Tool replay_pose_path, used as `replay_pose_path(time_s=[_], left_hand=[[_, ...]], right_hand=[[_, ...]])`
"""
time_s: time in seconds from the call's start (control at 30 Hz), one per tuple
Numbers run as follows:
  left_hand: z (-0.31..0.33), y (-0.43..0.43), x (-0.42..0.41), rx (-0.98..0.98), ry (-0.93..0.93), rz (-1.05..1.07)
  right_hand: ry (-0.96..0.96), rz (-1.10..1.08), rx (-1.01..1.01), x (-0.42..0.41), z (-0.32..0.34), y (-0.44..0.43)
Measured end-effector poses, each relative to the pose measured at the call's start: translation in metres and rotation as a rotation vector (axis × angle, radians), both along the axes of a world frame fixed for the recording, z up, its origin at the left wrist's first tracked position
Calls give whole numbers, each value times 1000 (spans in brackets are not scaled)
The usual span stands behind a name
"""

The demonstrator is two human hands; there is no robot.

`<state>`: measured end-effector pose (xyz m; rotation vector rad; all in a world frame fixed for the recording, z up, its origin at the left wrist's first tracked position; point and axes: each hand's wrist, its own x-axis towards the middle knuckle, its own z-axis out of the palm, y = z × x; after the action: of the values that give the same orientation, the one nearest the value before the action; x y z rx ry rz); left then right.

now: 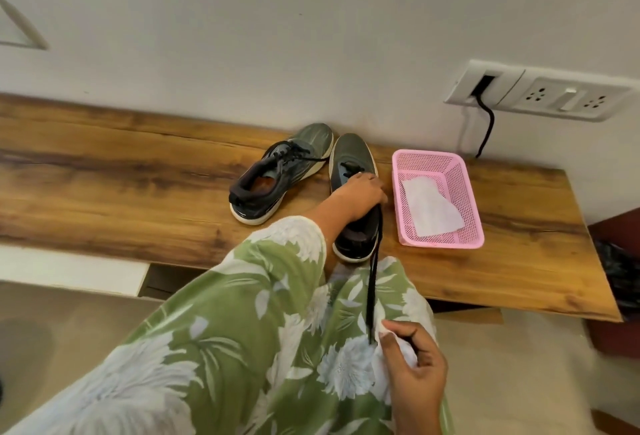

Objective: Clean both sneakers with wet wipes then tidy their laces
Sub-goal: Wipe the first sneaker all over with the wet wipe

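Woodgrain shelf (138, 171), mesh basket (474, 226)

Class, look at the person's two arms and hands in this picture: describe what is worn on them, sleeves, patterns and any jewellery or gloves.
Both hands are bare: no gloves, and no rings or watch that I can make out on the left hand or the right hand. The left arm wears a loose green sleeve printed with large white flowers and leaves, edged pale at the cuff. The same fabric shows behind the right hand.
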<state>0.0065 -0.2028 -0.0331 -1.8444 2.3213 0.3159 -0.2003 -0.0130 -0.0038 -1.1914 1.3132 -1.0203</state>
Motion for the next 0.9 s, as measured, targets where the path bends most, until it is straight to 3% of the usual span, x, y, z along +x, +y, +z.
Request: replay_pose_path(time_s=[0.1,0.2,0.33,0.4,0.5,0.6,0.9], left_hand=[[4,1,-8,16,30,100],[6,19,-11,-109,146,270],[4,46,-15,-246,575,779],[2,54,-19,-153,821,1007],[-2,60,-34,137,773,981],[-5,53,-41,131,674,926],[2,31,-36,174,740,896]], right_hand=[[-16,23,22,-1,-1,-2],[-33,16,51,-1,-5,-5],[-47,22,36,3,-3,-6],[-42,21,30,4,-3,-6],[-37,24,19,4,-2,-6],[-38,40,8,6,-1,-5],[-4,56,-11,5,-5,-6]])
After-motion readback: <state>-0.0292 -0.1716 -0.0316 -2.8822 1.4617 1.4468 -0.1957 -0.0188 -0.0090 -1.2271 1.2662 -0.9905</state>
